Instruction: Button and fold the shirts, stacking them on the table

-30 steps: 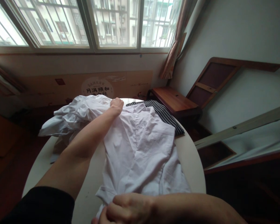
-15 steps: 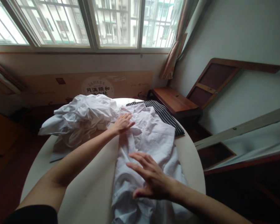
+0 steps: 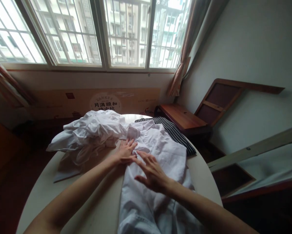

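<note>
A white shirt (image 3: 170,149) lies lengthwise on the round table, its collar toward the window and its lower part toward me. My left hand (image 3: 126,151) rests flat with fingers spread at the shirt's left edge, below the collar. Close beside it, my right hand (image 3: 152,172) is over the middle of the shirt, fingers apart and thumb stretched out. The two hands nearly meet at the fingertips. Whether the right palm presses on the cloth I cannot tell. Neither hand grips anything.
A crumpled heap of white clothes (image 3: 94,130) sits at the table's far left. Black-and-white striped cloth (image 3: 175,136) lies under the shirt's far right side. The pale table (image 3: 92,208) has a rounded edge. Beyond it stands a low wooden bench (image 3: 182,115) by the wall.
My right hand has moved forward along the shirt, up to my left hand. The left hand has shifted slightly nearer to me on the cloth. The view has tilted up a little.
</note>
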`<state>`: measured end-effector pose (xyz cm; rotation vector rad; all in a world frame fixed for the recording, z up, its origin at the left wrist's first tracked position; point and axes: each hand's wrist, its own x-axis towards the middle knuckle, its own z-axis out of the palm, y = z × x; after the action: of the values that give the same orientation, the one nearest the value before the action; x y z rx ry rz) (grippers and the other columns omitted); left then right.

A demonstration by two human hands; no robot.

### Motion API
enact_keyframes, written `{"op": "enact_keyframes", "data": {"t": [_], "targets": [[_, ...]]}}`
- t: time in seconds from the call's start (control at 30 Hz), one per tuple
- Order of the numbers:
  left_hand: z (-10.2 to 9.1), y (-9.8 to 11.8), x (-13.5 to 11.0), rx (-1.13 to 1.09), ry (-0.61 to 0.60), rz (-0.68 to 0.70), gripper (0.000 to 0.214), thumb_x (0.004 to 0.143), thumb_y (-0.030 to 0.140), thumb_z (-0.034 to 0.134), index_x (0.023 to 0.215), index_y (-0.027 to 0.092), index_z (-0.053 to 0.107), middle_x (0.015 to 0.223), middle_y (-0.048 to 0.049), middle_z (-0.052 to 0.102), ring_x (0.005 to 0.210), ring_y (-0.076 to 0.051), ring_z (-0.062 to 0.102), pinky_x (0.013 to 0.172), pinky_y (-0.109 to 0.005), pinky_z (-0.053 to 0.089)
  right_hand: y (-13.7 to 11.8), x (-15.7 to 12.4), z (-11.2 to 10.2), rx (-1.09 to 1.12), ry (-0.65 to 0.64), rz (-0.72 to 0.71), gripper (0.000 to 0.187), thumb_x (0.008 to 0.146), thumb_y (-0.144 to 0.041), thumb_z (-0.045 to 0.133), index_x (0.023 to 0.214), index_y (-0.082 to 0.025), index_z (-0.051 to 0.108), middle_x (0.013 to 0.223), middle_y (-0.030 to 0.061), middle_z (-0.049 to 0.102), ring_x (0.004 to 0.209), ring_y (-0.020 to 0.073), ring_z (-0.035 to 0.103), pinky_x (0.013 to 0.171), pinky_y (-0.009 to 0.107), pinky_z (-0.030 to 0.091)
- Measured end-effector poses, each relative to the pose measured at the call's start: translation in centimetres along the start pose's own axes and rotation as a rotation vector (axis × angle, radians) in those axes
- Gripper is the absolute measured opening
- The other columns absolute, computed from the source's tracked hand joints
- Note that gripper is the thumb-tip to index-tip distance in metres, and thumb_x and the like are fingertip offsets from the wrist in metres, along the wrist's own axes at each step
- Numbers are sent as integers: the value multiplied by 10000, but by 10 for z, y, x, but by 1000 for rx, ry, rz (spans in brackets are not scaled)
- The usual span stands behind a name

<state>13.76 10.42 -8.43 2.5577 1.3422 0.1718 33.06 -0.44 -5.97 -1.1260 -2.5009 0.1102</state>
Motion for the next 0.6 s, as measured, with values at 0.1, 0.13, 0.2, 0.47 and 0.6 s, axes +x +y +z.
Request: {"op": "enact_keyframes", "data": {"t": [0.1, 0.13, 0.2, 0.47, 0.6], "targets": [[7, 17, -6, 80, -43, -62, 839, 758, 696, 447, 1453, 261, 272, 1535, -141, 175, 1385, -441, 87, 1027, -684, 84, 30, 29, 5, -75, -4, 117, 684, 885, -569, 410, 1424, -154, 336, 1490, 176, 281, 1366, 308, 246, 1080, 487, 232], [8, 20, -8, 88, -42, -79, 840, 763, 716, 419, 1458, 274, 257, 1538, -142, 162, 1381, -453, 82, 1011, -703, 71, 37, 32, 8, -87, -51, 137, 663, 896, -557, 395, 1417, -151, 347, 1476, 174, 312, 1360, 299, 270, 1079, 482, 236], [8, 21, -9, 98, -23, -101, 816, 773, 726, 392, 1453, 295, 264, 1533, -138, 186, 1376, -460, 103, 997, -717, 71, 47, 31, 13, -104, -127, 130, 619, 900, -547, 398, 1374, -148, 415, 1422, 169, 408, 1321, 284, 349, 1074, 467, 245], [-28, -11, 41, 110, 288, -90, 413, 909, 412, 374, 1167, 166, 583, 1254, -123, 573, 1176, -255, 498, 1006, -390, 360, 88, 86, -7, -119, -70, 324, 339, 900, -435, 481, 926, -165, 684, 876, 92, 705, 845, 216, 649, 812, 314, 444], [-18, -19, 81, 137, 302, -186, 569, 881, 424, 411, 1347, 98, 412, 1469, -167, 334, 1364, -294, 273, 1093, -450, 242, 119, 158, 5, -197, 64, 385, 310, 867, -181, 529, 1162, -121, 601, 1159, 135, 636, 1049, 203, 593, 889, 280, 425]]}}
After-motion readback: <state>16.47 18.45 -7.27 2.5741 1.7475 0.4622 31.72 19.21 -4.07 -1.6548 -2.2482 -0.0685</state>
